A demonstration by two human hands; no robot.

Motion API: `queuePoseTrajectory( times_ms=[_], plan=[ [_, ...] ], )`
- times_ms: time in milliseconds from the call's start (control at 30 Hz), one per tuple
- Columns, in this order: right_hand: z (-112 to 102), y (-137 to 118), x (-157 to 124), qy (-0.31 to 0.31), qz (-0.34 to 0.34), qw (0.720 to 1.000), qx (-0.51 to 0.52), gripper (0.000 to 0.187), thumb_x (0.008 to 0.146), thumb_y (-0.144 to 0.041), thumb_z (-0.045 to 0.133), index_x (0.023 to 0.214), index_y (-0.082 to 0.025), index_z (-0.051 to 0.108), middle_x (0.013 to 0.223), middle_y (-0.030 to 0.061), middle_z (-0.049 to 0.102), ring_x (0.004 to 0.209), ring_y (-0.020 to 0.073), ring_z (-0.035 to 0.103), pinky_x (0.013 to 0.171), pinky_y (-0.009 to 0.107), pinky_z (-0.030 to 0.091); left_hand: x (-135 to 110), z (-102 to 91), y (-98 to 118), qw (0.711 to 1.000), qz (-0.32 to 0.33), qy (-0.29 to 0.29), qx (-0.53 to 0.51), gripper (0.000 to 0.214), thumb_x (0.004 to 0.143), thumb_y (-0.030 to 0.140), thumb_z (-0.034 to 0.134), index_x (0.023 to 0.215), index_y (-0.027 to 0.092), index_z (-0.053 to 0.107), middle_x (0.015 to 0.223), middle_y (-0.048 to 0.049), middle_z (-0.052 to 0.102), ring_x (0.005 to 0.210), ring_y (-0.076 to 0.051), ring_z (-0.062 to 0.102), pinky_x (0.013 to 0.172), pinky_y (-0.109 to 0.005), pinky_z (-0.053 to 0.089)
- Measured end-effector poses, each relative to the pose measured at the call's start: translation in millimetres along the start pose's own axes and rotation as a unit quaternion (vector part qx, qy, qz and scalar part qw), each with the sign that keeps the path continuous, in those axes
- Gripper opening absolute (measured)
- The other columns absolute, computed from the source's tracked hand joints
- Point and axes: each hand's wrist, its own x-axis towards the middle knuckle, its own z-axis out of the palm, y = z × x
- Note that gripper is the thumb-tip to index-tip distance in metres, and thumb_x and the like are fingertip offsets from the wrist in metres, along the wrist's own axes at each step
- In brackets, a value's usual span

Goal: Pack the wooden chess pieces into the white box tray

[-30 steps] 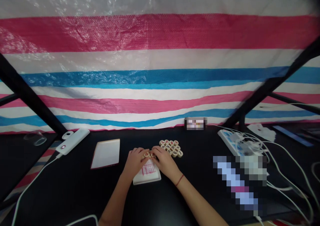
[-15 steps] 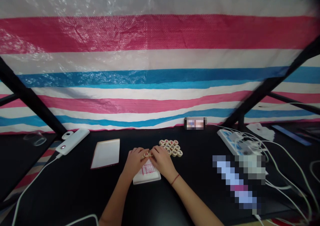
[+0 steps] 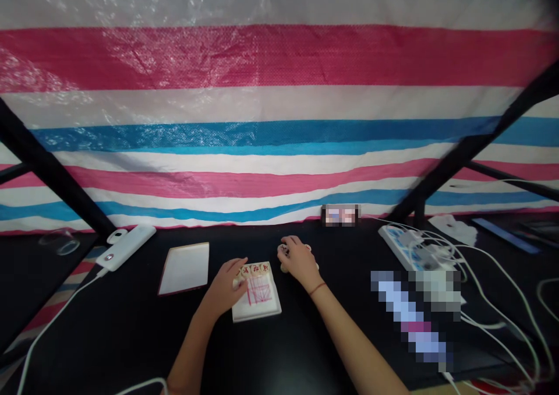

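Two hands at work on black table [image 3: 131, 325].
L hand [image 3: 225, 284] half-open, fingertips touching left end of disc row [image 3: 254, 268] along 12 o'clock edge of white tray [image 3: 257, 307]. R hand [image 3: 297, 258] curled over disc pile [image 3: 283, 248] at tray's 1 o'clock; grip prob. hidden, can't tell.

White shallow box [image 3: 258, 306] lay flat mid-table, red grid lines inside. A row [image 3: 253, 269] of approx. 4 round pale discs w/ red marks sat along its far edge, side by side, faces up. Just right of the box lay a pile [image 3: 282, 248] of similar discs, mostly hidden under R hand [image 3: 299, 260].
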Motion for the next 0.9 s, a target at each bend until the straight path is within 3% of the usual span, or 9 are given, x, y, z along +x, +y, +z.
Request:
queuePoseTrajectory(
  times_ms=[167, 567, 733, 900],
  plan=[
    [3, -11, 18, -0.105, 0.034, 0.986, -0.122, 0.024, 0.088, -0.028, 0.053, 0.105, -0.015, 0.062, 0.106, 0.0122, 0.063, 0.093, 0.0233, 0.063, 0.071, 0.028, 0.041, -2, 0.0, -5, 0.999, -0.034, -0.014, -0.023, 0.055, 0.079, 0.018, 0.052, 0.134, 0.020, 0.051, 0.133, -0.0104, 0.056, 0.124, -0.024, 0.051, 0.109, -0.042, 0.040],
    [7, -18, 25, -0.099, 0.025, 0.988, -0.116, 0.018, 0.087, -0.006, 0.047, 0.090, -0.011, 0.065, 0.092, 0.0162, 0.068, 0.085, 0.0235, 0.067, 0.070, 0.029, 0.042, 1, -2.7, -12, 0.997, -0.054, -0.047, -0.019, 0.046, 0.083, 0.016, 0.046, 0.126, 0.019, 0.059, 0.134, -0.0079, 0.058, 0.127, -0.021, 0.051, 0.111, -0.042, 0.039],
    [-8, -34, 15, -0.064, -0.009, 0.997, -0.049, 0.018, 0.092, -0.019, 0.049, 0.103, -0.018, 0.064, 0.097, 0.0094, 0.069, 0.085, 0.0187, 0.067, 0.072, 0.026, 0.044, 2, -0.3, -13, 0.998, -0.053, -0.039, -0.022, 0.045, 0.083, 0.014, 0.046, 0.125, 0.018, 0.060, 0.132, -0.0087, 0.060, 0.126, -0.021, 0.053, 0.110, -0.041, 0.039],
    [-10, -60, -21, -0.046, -0.105, 0.979, 0.169, 0.015, 0.084, -0.014, 0.056, 0.095, -0.018, 0.065, 0.091, 0.0040, 0.069, 0.080, 0.0152, 0.064, 0.074, 0.024, 0.046, -3, -4.6, -7, 0.998, -0.038, -0.028, -0.045, 0.054, 0.078, 0.013, 0.050, 0.132, 0.017, 0.053, 0.139, -0.0109, 0.052, 0.132, -0.023, 0.046, 0.113, -0.043, 0.034]
  ],
)
